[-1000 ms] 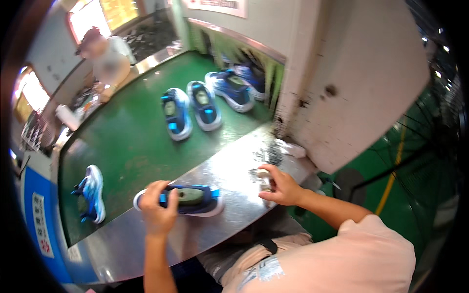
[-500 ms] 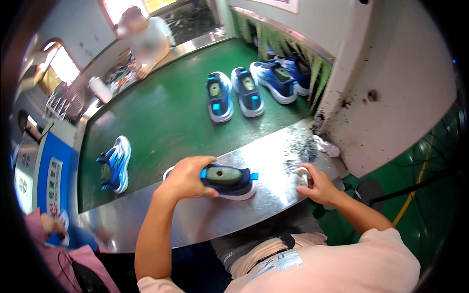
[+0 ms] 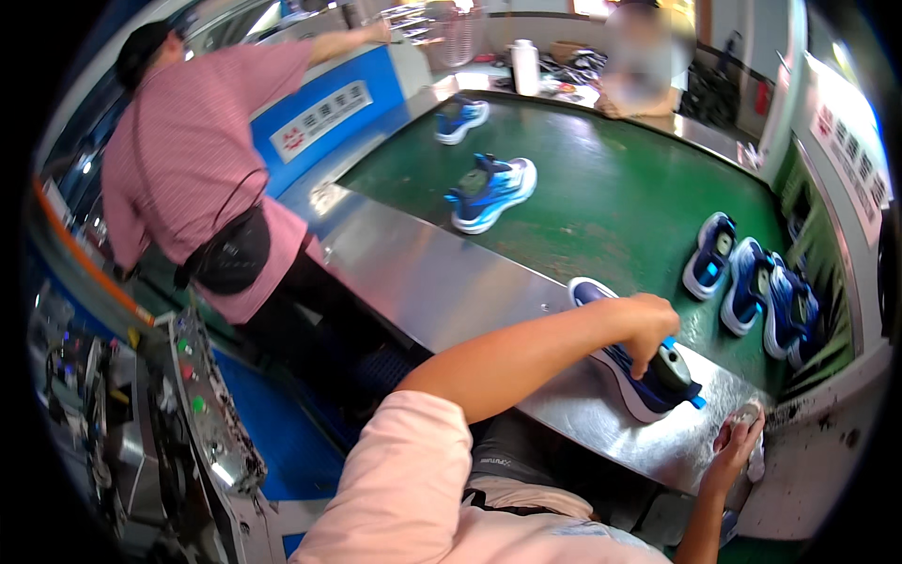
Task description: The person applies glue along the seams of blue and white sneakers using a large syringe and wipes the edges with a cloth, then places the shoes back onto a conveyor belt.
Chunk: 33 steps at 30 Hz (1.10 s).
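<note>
A navy and blue sneaker [image 3: 660, 399] with a white sole lies on the metal ledge [image 3: 404, 268] in front of me. An olive-green last with a hole in its top fills the shoe's opening. My left hand [image 3: 648, 324] is closed over the shoe's middle, thumb and fingers on its two sides. Off to the right, beyond the heel, my right hand [image 3: 738, 449] pinches a small whitish wad [image 3: 749, 412]; what it is made of I cannot make out.
On the green conveyor belt [image 3: 601, 207] stand a near-left sneaker [image 3: 490, 193], a farther one [image 3: 460, 120] and several by the green strip curtain [image 3: 827, 235]. A co-worker in pink [image 3: 188, 160] stands at left; another person [image 3: 648, 66] sits across the belt. A machine panel [image 3: 202, 404] is lower left.
My view has swung left, bringing the pink-shirted co-worker into full view. A second sneaker now shows at the belt's far left. My left hand still grips the shoe; my right still holds the wad.
</note>
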Tool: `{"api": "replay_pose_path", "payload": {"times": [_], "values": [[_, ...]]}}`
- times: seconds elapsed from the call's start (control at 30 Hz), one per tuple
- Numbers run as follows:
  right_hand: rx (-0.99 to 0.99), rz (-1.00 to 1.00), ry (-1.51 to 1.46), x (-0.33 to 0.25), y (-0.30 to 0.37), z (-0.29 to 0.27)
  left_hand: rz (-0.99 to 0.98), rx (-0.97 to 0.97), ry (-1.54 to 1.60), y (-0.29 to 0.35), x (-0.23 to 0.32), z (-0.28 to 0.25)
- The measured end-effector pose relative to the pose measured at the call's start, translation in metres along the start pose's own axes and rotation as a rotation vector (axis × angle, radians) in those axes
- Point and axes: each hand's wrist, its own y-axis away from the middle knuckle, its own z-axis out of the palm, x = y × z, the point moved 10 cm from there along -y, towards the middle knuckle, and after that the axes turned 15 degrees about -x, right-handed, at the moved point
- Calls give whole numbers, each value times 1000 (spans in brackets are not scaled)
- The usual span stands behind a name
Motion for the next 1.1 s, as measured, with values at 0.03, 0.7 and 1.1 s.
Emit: {"api": "replay_pose_path", "payload": {"times": [0.03, 0.7, 1.1], "values": [[6, -27, -39, 2, -15, 1, 4, -34, 19, -10, 5, 2], [-106, -158, 356, -36, -131, -32, 408, 60, 168, -116, 17, -96], [-363, 285, 463, -1, -52, -61, 188, -57, -19, -37, 13, -70]]}}
